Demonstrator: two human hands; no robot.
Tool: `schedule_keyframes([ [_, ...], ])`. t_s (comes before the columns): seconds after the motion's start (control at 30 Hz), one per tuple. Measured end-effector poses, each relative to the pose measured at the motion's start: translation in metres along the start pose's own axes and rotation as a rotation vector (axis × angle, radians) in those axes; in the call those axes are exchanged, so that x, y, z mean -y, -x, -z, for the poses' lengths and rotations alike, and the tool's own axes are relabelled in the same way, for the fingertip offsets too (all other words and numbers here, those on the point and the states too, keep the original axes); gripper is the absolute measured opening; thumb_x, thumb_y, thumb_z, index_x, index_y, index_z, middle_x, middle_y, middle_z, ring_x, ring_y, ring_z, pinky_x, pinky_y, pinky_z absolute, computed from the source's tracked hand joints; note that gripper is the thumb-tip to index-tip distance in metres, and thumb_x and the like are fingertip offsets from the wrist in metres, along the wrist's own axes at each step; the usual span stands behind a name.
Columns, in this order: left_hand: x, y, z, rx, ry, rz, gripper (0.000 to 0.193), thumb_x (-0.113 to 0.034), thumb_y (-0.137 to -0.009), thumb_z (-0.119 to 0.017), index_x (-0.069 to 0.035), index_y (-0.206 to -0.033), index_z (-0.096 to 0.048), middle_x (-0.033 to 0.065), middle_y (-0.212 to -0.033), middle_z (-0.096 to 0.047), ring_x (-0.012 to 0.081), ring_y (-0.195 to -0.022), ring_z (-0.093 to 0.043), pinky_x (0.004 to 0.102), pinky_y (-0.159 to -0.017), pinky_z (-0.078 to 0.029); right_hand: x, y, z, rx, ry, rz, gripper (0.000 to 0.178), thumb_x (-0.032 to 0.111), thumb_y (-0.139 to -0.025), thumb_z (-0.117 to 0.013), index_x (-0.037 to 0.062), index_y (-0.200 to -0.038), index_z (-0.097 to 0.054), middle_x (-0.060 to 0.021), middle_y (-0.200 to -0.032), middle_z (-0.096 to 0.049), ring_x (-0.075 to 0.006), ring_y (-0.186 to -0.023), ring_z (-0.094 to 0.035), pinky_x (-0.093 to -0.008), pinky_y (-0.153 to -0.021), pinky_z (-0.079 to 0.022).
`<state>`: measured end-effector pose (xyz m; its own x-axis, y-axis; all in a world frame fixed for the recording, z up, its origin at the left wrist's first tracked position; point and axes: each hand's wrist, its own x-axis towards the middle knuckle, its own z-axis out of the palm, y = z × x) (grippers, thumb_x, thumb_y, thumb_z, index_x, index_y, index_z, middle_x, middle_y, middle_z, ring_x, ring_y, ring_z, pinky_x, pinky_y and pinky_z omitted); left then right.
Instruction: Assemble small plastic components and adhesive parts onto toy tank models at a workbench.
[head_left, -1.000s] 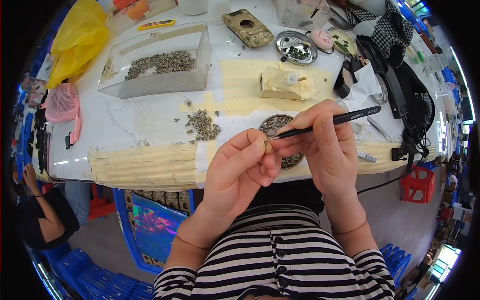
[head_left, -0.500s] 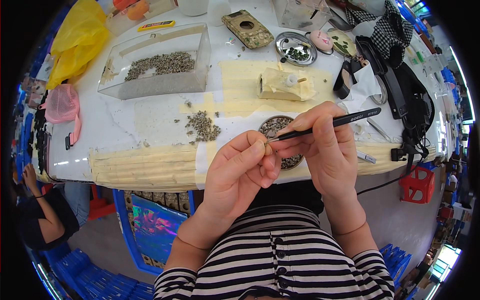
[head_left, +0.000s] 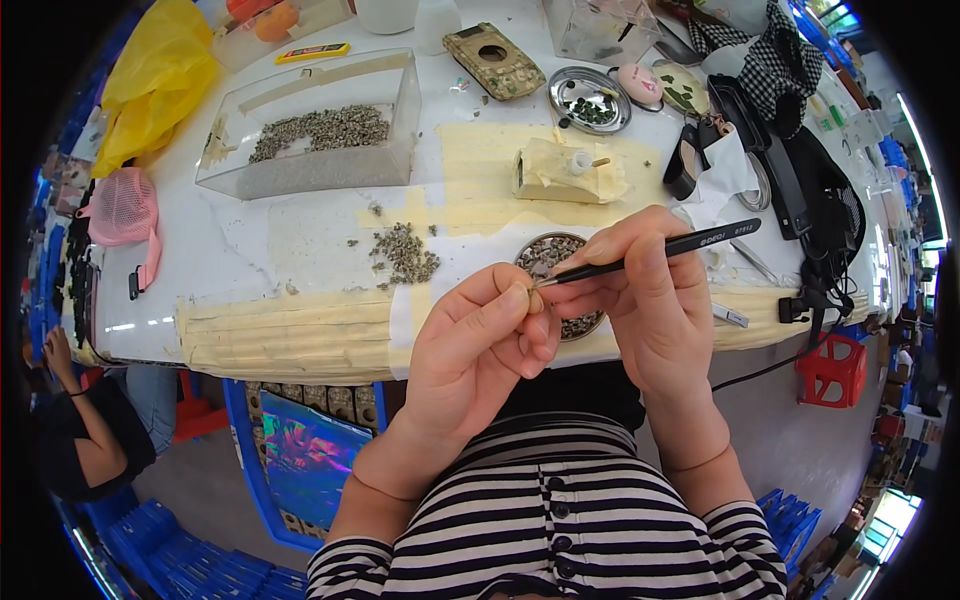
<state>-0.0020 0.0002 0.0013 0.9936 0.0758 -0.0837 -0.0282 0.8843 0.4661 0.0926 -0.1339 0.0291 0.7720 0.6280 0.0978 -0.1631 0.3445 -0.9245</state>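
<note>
Black tweezers [head_left: 690, 243] slant across my right hand [head_left: 662, 310], which is closed around them with the thumb and fingers. Their metal tips meet the fingertips of my left hand [head_left: 475, 335]. Thumb and forefinger of that hand pinch a tiny piece, too small and covered to name. Behind the hands sits a round dish [head_left: 528, 252] of small grey-brown pieces, partly hidden by them. To its left, a loose heap of similar pieces [head_left: 405, 254] lies on the white table.
A clear box [head_left: 300, 180] of small pieces stands back left. Beyond the hands are a tape-wrapped block [head_left: 560, 172], a camouflage-patterned model hull [head_left: 495, 62] and a metal dish [head_left: 622, 118] with dark green bits. Masking tape [head_left: 290, 335] covers the front edge. Another person [head_left: 95, 430] sits at left.
</note>
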Motion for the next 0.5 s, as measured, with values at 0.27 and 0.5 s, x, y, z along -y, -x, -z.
schedule_keyframes([
  [0.27, -0.0005, 0.0008, -0.0008, -0.004, 0.012, 0.005, 0.021, -0.019, -0.102, -0.045, 0.000, -0.097, -0.053, 0.0051, -0.080, -0.055, 0.0135, -0.070, -0.049, 0.0210, -0.058, -0.039, 0.0002, 0.0002, -0.0010, 0.001, -0.004, 0.000, 0.029, 0.026, -0.105, -0.047, -0.0007, -0.101, -0.057, -0.0111, -0.090, -0.068, -0.0193, -0.085, -0.072, -0.0285, -0.073, -0.062],
  [0.5, -0.0004, 0.0011, 0.0016, -0.017, -0.034, -0.041, 0.016, -0.018, -0.101, -0.052, -0.003, -0.097, -0.056, 0.0037, -0.080, -0.061, 0.0110, -0.076, -0.057, 0.0207, -0.063, -0.045, 0.0014, 0.0014, -0.0052, -0.069, 0.039, 0.002, 0.035, 0.031, -0.106, -0.040, -0.0013, -0.107, -0.054, -0.0144, -0.092, -0.067, -0.0237, -0.084, -0.072, -0.0302, -0.071, -0.062],
])
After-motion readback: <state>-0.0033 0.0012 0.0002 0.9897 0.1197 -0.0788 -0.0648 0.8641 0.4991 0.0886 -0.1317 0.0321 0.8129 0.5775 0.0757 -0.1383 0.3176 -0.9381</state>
